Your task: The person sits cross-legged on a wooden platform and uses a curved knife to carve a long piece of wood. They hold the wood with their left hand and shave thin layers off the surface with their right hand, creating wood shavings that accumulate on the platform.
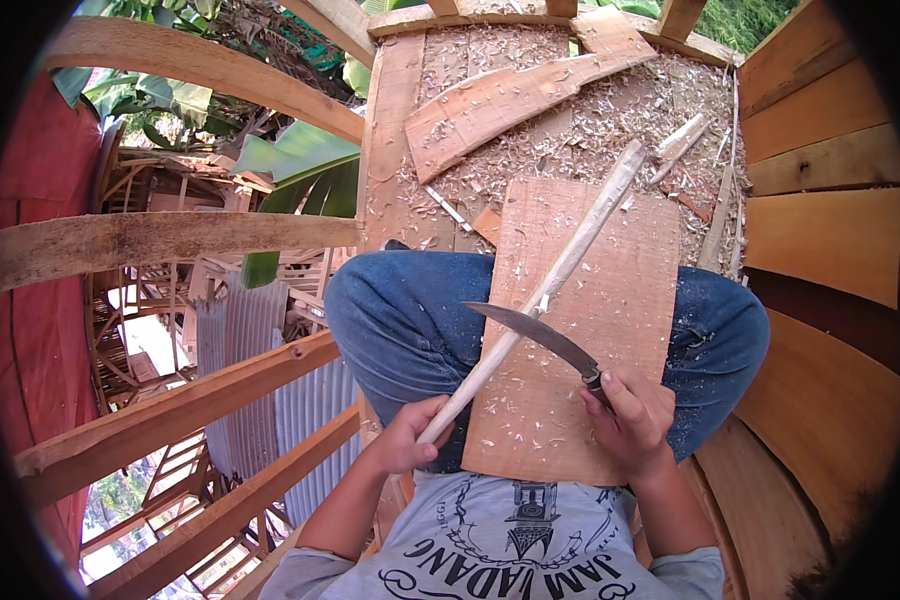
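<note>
A long, pale, peeled wooden stick (pixel 577 247) slants across my lap from lower left to upper right. My left hand (pixel 410 437) is closed round its near end. In my right hand (pixel 630 420) is the dark handle of a curved knife (pixel 542 334), its blade pointing left. The blade crosses over the middle of the stick, with a small shaving (pixel 543 303) beside it. Under both lies a flat wooden board (pixel 610 400), resting across my crossed legs in blue jeans (pixel 400 310) and dotted with shavings. The knife's handle is mostly hidden by my fingers.
Curled shavings cover the plank floor (pixel 400 110) ahead. A broken board (pixel 510 105) and a shorter whittled piece of wood (pixel 678 148) lie there. Wooden rails (pixel 170 238) line the left, open to a drop with corrugated metal sheets (pixel 235 370). A plank wall (pixel 820 250) stands close on the right.
</note>
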